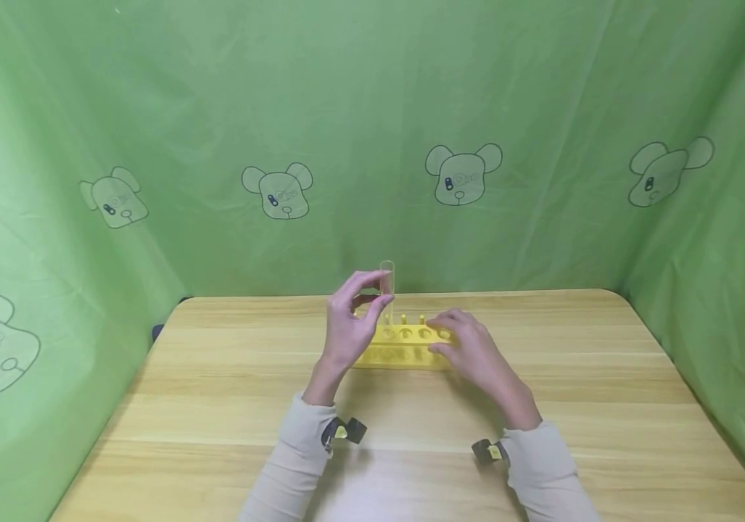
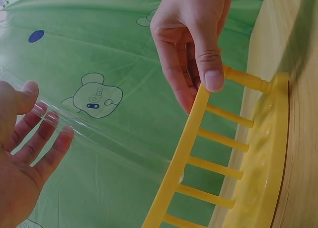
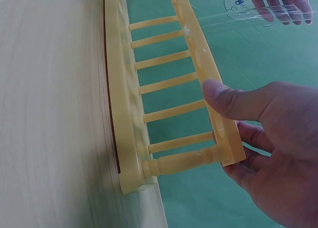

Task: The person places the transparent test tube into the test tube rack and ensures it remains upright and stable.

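A clear test tube (image 1: 388, 286) stands nearly upright over the yellow test tube rack (image 1: 405, 355). My left hand (image 1: 351, 319) pinches the tube's upper part between thumb and fingers. In the left wrist view the tube (image 2: 114, 143) slants toward the rack's top plate (image 2: 186, 133), its lower end at one of the holes; how deep it sits I cannot tell. With the thumb on top and the fingers beneath, my right hand (image 3: 283, 138) grips the right end of the rack's top plate. The rack's base rests on the table.
The rack stands near the back of a wood-grain table (image 1: 215, 406). Behind and beside the table hangs a green curtain (image 1: 359, 94) printed with bear heads. Short pegs (image 1: 403, 319) rise along the rack's back edge.
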`<state>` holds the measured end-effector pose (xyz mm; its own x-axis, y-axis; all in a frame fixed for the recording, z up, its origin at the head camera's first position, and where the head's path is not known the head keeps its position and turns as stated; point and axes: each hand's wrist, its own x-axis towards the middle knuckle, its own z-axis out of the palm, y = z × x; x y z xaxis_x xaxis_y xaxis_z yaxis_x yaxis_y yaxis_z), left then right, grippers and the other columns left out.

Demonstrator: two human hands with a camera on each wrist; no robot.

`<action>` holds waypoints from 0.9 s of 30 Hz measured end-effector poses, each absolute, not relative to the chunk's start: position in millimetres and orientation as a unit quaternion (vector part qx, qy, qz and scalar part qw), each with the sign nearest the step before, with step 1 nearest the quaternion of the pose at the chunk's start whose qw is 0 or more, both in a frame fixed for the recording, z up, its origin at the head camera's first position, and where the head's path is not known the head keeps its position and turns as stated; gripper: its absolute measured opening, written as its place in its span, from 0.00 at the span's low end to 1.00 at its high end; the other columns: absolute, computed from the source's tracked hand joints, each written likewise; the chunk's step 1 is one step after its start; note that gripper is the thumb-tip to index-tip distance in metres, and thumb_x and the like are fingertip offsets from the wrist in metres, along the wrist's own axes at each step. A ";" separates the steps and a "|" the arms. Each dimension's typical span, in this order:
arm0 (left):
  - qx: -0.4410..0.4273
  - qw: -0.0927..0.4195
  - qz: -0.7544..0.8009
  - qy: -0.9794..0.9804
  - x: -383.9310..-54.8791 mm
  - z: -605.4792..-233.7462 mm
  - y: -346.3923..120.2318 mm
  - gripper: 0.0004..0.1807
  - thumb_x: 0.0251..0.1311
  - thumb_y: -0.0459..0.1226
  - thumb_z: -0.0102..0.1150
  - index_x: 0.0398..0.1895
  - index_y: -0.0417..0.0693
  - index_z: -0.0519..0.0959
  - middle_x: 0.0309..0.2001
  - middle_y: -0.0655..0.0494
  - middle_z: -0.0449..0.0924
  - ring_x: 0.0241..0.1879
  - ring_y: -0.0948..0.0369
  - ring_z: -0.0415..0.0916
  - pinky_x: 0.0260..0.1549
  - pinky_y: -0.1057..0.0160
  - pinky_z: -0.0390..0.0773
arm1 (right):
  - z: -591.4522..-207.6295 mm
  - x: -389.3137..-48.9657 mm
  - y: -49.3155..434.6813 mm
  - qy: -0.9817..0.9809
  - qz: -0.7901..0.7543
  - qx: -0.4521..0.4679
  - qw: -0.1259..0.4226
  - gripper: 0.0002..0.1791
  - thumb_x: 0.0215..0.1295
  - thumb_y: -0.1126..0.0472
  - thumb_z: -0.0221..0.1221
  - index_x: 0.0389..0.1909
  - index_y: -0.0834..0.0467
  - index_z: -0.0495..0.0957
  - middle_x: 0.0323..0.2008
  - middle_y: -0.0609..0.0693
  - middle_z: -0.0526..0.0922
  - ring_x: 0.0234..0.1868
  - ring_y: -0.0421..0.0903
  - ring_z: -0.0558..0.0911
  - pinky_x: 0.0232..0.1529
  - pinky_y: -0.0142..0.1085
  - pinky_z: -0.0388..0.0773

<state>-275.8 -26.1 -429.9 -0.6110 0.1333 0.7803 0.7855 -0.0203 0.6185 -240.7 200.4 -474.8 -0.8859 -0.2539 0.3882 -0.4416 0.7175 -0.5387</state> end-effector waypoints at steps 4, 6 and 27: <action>-0.355 0.262 -0.620 -0.649 -276.2 -430.8 -25.5 0.19 0.61 0.22 0.66 0.56 0.34 0.80 0.47 0.41 0.83 0.48 0.48 0.82 0.45 0.56 0.88 | -475.6 -240.9 200.6 -0.916 0.324 0.188 0.144 0.24 0.57 0.66 0.74 0.56 0.65 0.82 0.54 0.59 0.82 0.56 0.59 0.79 0.59 0.54 0.80; -0.355 0.263 -0.619 -0.649 -276.0 -431.6 -25.5 0.19 0.61 0.22 0.66 0.56 0.34 0.80 0.47 0.42 0.83 0.47 0.48 0.82 0.45 0.57 0.88 | -476.0 -241.1 200.8 -0.916 0.325 0.188 0.144 0.24 0.57 0.66 0.74 0.56 0.65 0.82 0.54 0.59 0.82 0.56 0.59 0.79 0.59 0.54 0.80; -0.348 0.261 -0.616 -0.657 -278.6 -437.4 -26.0 0.19 0.62 0.24 0.67 0.56 0.35 0.80 0.47 0.42 0.83 0.48 0.49 0.82 0.45 0.58 0.88 | -476.3 -241.0 201.3 -0.914 0.329 0.190 0.144 0.24 0.58 0.67 0.73 0.56 0.65 0.82 0.54 0.59 0.82 0.56 0.59 0.79 0.60 0.54 0.79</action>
